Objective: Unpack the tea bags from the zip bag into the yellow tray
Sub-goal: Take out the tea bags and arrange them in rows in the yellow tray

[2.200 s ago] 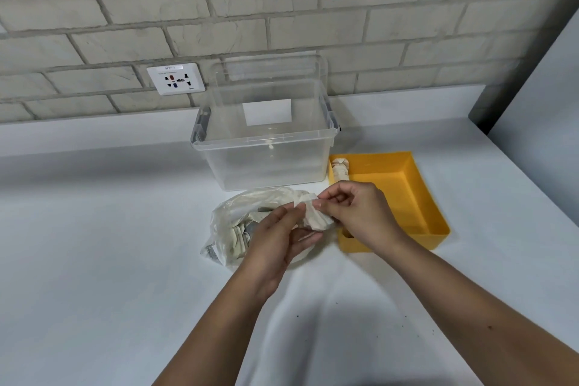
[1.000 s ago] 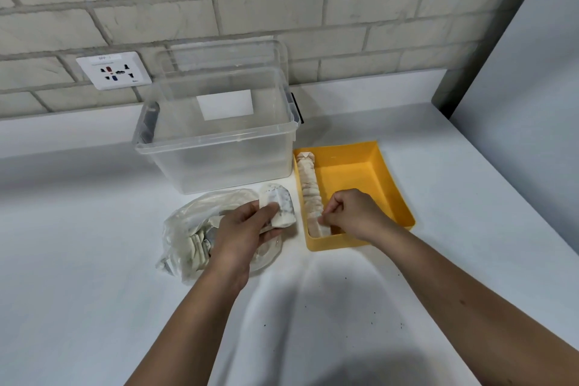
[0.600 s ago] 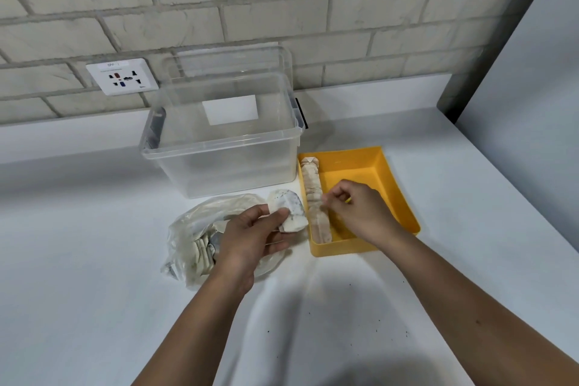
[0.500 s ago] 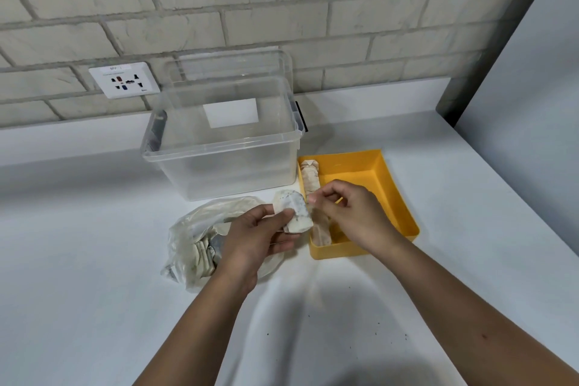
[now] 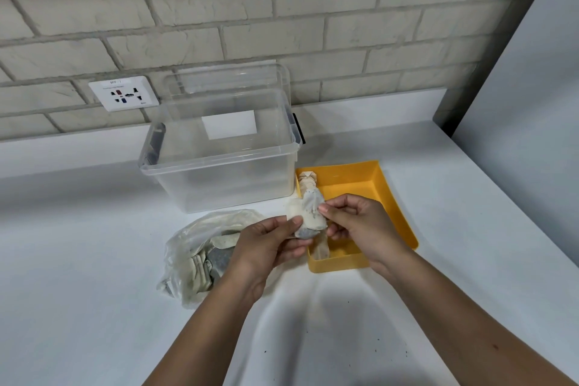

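**A:** Where are the tea bags now?

**B:** A small stack of tea bags (image 5: 308, 213) is in the air, just over the near-left part of the tray (image 5: 354, 188). The left hand (image 5: 266, 247) pinches the stack from the left side. The right hand (image 5: 360, 226) pinches the top bag at its right edge, thumb and first finger pressed on the paper. More bags lie in the zip bag (image 5: 200, 251), on the table (image 5: 94, 260) left of the tray.

**A:** Which step is this?

**B:** I think one bag is being separated from the stack, to join the row (image 5: 308, 185) along the tray's left wall. The zip bag looks far from finished.

**A:** What does the next move need?

**B:** A gentle peel, because the paper looks thin. Then a short way to the right and down, beside the row.

**A:** Is there room?

**B:** The right part of the tray shows bare floor. The box (image 5: 219, 166) stands just beyond the hands, very near the tray's far-left corner. I cannot tell if they touch. The wall (image 5: 517, 103) on the right is well apart.
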A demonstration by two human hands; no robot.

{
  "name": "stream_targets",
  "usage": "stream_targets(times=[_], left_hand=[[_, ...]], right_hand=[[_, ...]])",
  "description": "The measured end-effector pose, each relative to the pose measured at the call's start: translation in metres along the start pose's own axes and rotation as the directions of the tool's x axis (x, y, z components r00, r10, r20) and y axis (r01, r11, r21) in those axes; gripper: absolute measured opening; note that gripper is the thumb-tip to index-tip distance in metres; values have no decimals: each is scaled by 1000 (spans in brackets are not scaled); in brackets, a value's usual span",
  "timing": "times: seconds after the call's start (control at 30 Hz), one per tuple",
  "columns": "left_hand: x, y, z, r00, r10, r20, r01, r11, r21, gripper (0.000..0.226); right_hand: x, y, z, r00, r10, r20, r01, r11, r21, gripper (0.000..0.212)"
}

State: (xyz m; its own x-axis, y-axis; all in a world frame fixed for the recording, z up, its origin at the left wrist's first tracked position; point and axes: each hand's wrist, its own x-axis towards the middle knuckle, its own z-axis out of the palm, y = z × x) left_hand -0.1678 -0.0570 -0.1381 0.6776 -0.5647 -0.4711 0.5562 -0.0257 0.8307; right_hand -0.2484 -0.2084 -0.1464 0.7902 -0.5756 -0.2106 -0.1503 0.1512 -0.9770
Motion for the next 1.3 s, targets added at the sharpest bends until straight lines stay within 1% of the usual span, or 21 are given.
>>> stream_targets(times=[0.1,0.17,0.27,0.4,0.43,0.5,0.57,0.67,0.77,0.83,0.87,0.93,1.0,1.07,1.13,1.17,1.3], left_hand=[[5,1,-1,1000,5,-14,-5,1000,3,14],[9,4,0,999,25,-49,-24,1000,18,12],[18,8,-1,991,80,-108,-72,994,78,12],[30,9,1,987,118,-106,-102,985,142,9],[32,8,2,988,117,-103,-101,984,146,9],[36,6,3,989,107,-100,-92,985,149,10],[39,4,4,991,95,-97,-80,986,146,11],[42,2,2,992,91,-91,-77,986,146,9],[44,2,1,992,88,-91,-77,989,126,9],[45,2,1,992,82,-95,-72,992,108,8],[45,2,1,992,80,-97,-70,993,95,8],[45,2,1,993,70,-96,-63,996,67,8],[46,3,1,993,62,-97,-57,997,51,10],[46,3,3,994,63,-91,-60,997,40,11],[45,2,5,995,70,-68,-68,997,33,9],[44,3,7,996,73,-55,-71,997,35,9],[40,2,11,998,65,-20,-64,998,24,10]], right_hand=[[8,-1,-4,1000,11,-24,-10,1000,30,7],[23,-4,-13,996,-7,-87,7,1000,-4,8],[57,-5,-29,983,-38,-180,14,991,-135,5],[100,12,-36,971,-24,-236,-67,926,-371,6],[107,19,-34,970,-12,-243,-92,906,-412,6],[119,31,-32,966,15,-258,-132,889,-439,5],[126,40,-29,964,39,-265,-146,906,-397,4],[131,43,-27,964,52,-261,-140,934,-329,8],[133,40,-26,973,101,-205,-155,952,-264,9],[130,37,-27,976,132,-176,-174,951,-256,16],[127,34,-29,976,115,-185,-165,947,-278,21],[115,24,-29,969,12,-245,-97,936,-338,23],[92,11,-23,961,-70,-267,-19,949,-316,20],[63,4,-10,981,-62,-182,13,967,-255,21],[43,4,3,995,-35,-93,15,978,-208,21],[37,4,6,996,-38,-83,21,981,-194,20],[30,5,4,990,-59,-129,41,990,-137,15]])
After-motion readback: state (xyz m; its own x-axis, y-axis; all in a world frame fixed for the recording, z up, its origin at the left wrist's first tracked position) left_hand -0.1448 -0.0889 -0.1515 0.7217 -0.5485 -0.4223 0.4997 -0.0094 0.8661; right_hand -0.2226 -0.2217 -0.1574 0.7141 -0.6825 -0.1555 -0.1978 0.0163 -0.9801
